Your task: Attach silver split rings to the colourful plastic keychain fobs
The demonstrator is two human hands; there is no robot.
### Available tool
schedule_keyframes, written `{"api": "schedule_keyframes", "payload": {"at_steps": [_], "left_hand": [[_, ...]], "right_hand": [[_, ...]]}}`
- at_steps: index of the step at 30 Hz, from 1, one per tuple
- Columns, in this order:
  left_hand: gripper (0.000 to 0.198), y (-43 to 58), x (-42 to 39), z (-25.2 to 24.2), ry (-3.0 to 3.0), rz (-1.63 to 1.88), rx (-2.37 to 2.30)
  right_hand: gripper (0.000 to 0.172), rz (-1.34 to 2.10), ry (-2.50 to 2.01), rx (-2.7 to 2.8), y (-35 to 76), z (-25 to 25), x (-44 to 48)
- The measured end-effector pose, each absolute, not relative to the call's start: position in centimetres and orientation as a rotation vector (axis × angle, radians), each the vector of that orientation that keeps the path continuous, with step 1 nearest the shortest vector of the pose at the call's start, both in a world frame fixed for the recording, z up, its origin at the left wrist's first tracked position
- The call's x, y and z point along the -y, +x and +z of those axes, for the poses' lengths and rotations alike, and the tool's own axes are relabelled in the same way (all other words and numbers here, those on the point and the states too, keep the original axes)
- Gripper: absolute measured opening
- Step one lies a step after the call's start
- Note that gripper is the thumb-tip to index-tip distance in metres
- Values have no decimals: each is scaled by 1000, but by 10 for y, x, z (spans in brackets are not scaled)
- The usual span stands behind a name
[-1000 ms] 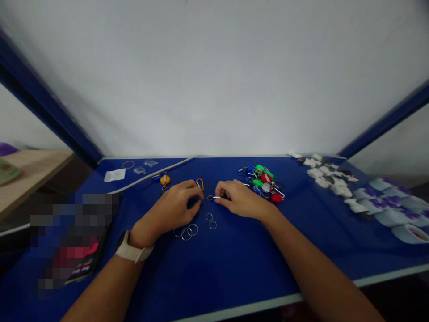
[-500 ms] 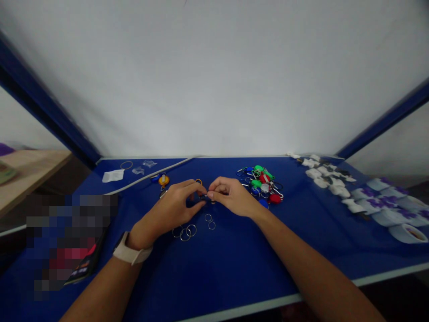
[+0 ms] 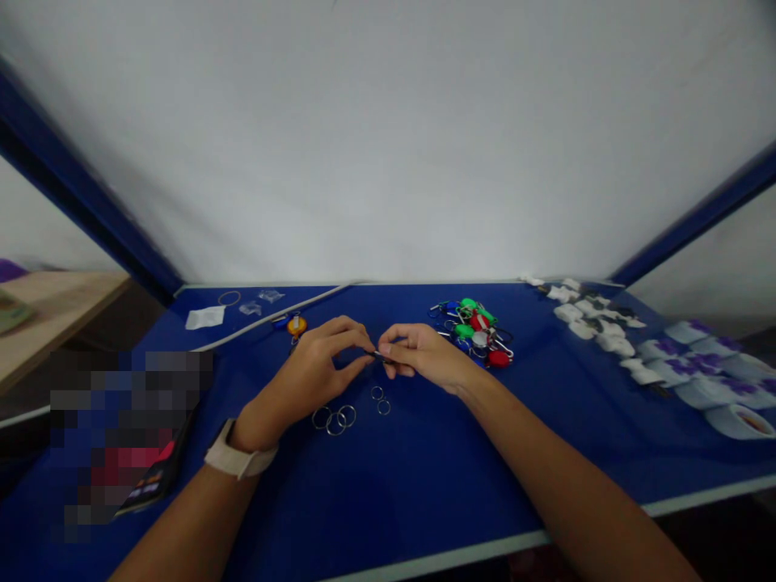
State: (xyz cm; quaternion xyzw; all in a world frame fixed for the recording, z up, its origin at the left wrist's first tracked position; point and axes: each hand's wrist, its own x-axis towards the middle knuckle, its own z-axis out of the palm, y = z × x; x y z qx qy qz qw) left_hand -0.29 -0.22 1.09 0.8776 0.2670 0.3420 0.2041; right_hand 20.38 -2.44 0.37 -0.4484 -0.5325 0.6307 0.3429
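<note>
My left hand (image 3: 331, 356), with a pale watch strap on its wrist, is closed in a pinch above the blue table. My right hand (image 3: 418, 352) pinches from the other side. Between the fingertips of both is a small dark piece (image 3: 380, 356), too small and covered to name. Two small split rings (image 3: 384, 407) lie just below the hands. Larger split rings (image 3: 335, 423) overlap by my left wrist. A yellow retractable key reel (image 3: 297, 325) rests beyond my left hand, partly hidden by it.
Right of my hands is a pile of coloured key reels with carabiners (image 3: 478, 333). White bundles (image 3: 588, 315) and white rolls with purple bows (image 3: 697, 364) line the right side. A grey cable (image 3: 284, 309), white paper (image 3: 204, 318) and plastic scraps (image 3: 250, 308) lie at back left.
The fingers have shifted slightly and the dark piece between them is turned to another angle. The orange-yellow ring shape behind my left fingers is now mostly covered. The rings stay put.
</note>
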Motion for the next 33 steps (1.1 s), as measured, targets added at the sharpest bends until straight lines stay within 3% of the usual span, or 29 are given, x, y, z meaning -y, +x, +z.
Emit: {"api": "schedule_keyframes", "payload": {"at_steps": [6,17,33], "left_hand": [[5,-5,1,11,2425,971,-844],[13,-2,2,16,2294,962,-998],[17,-1,3,17,2122,941,-984]], "right_hand": [[31,1440,-1152,1587,205,1,25],[20,887,-1225,1760,205,2,28],[30,980,-1270,1701,199,2,29]]}}
